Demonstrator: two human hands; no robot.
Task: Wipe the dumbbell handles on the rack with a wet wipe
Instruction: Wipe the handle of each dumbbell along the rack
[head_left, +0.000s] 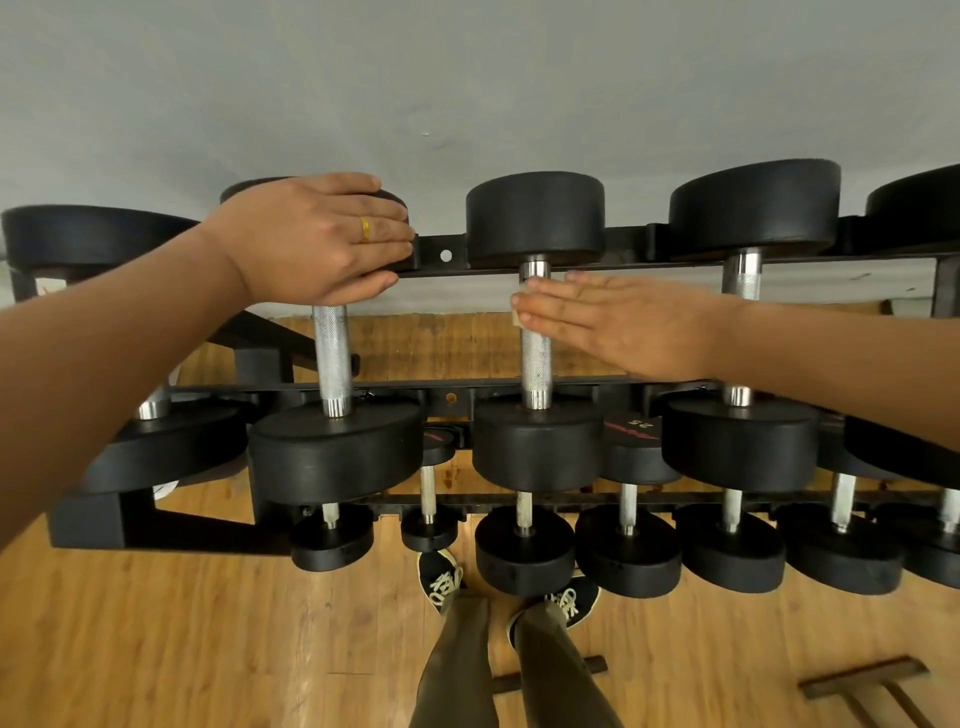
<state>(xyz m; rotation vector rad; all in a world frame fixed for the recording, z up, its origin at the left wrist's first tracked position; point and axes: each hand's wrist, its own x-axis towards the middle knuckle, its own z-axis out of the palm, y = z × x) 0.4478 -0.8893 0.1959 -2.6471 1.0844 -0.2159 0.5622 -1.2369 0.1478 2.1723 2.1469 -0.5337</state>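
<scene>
Rack (447, 255), top tier: your R hand (623, 327), fingers straight, presses wipe (518, 318) to middle handle (536, 358) nr rear rail; L hand (311, 244) flat on neighbouring head (240, 189). Lower tiers prob. remain.

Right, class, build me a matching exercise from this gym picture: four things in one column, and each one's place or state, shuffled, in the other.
Column one
1. left hand
2. right hand
3. right dumbbell handle
4. shoes

Column two
A. on the wooden floor below the rack
B. flat, pressing a wet wipe on the middle handle
C. bare metal, untouched
D. resting on a dumbbell's far head

Pairs: 1-D, 2-B, 3-C, 4-A
</scene>
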